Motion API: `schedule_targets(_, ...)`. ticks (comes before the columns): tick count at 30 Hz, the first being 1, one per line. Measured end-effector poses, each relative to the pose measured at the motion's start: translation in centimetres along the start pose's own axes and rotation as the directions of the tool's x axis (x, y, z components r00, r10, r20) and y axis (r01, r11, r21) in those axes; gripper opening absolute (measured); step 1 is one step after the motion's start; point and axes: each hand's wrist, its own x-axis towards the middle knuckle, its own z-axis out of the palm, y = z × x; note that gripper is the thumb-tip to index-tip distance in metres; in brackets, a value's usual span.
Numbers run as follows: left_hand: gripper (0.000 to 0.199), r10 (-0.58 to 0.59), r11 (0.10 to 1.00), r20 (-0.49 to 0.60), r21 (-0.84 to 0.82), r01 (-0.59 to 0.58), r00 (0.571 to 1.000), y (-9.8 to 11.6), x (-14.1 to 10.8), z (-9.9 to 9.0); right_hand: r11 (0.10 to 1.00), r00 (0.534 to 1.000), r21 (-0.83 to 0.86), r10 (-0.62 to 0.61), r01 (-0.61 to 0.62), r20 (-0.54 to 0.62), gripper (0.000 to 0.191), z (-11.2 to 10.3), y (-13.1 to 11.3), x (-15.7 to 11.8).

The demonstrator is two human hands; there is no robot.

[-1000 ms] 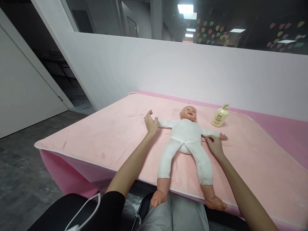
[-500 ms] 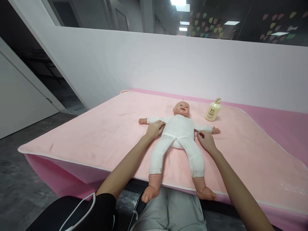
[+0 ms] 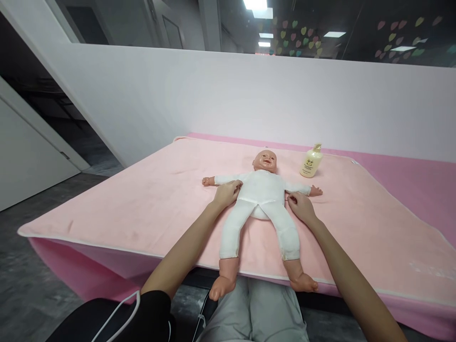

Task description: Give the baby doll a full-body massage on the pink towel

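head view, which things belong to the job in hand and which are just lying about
In use, it seems:
doll, lying face up
left hand, at one side of it
right hand, at its other side
blanket, under the doll

Lying about, it seems:
bottle, untouched
cord, apart from both hands

Blanket [image 3: 142, 204] bright, soft shadows; doorway [image 3: 39, 107] v. dark; ceiling lts [image 3: 334, 34] prob. reflected in glass [image 3: 351, 16]; edges stretched.

White wall [image 3: 249, 99] beneath dark window [image 3: 342, 23]
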Motion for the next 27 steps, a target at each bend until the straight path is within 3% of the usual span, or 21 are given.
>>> schedule_targets(27,0.026,-0.017,0.999,0.032,-0.042,0.018,0.999,0.03,0.04,0.06,1.0,1.0,0.025,-0.001,0.001,-0.005,0.019,-0.02,0.04,0.03)
